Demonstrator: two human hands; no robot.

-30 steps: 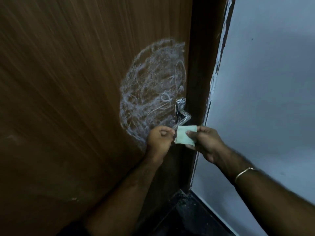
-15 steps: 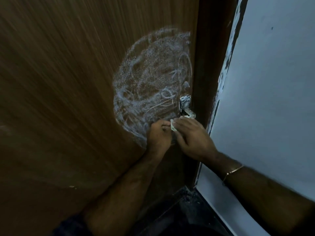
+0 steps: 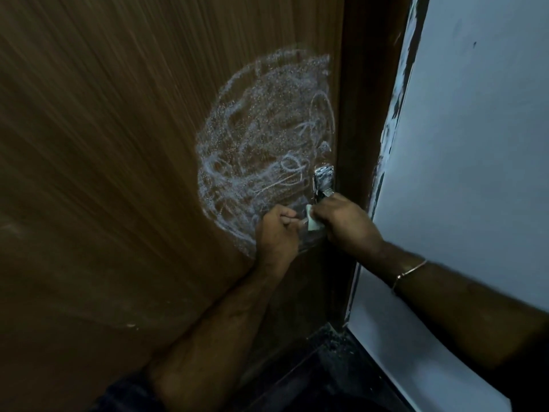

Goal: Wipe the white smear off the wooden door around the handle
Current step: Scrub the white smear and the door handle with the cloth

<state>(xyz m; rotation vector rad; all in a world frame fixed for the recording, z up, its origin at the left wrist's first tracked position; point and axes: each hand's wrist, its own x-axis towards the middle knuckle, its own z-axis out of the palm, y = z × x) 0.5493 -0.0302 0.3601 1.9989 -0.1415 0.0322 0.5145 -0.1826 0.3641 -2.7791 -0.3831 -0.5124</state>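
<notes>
A round white smear (image 3: 264, 144) covers the brown wooden door (image 3: 104, 173) left of the metal handle (image 3: 323, 181). My right hand (image 3: 346, 224) grips a small pale green wipe (image 3: 311, 223) and holds it against the door just below the handle. Only the wipe's left edge shows past my fingers. My left hand (image 3: 277, 236) is curled around the handle's lever, close beside the wipe at the smear's lower edge. The lever itself is mostly hidden by both hands.
A dark door frame (image 3: 368, 114) runs down the right of the door, with a pale wall (image 3: 475, 144) beyond it. Dark floor (image 3: 332, 376) lies below. A thin bracelet (image 3: 408, 273) sits on my right wrist.
My right hand brought the wipe from in front of the frame leftwards onto the door under the handle, folding over it. The left hand stayed at the lever.
</notes>
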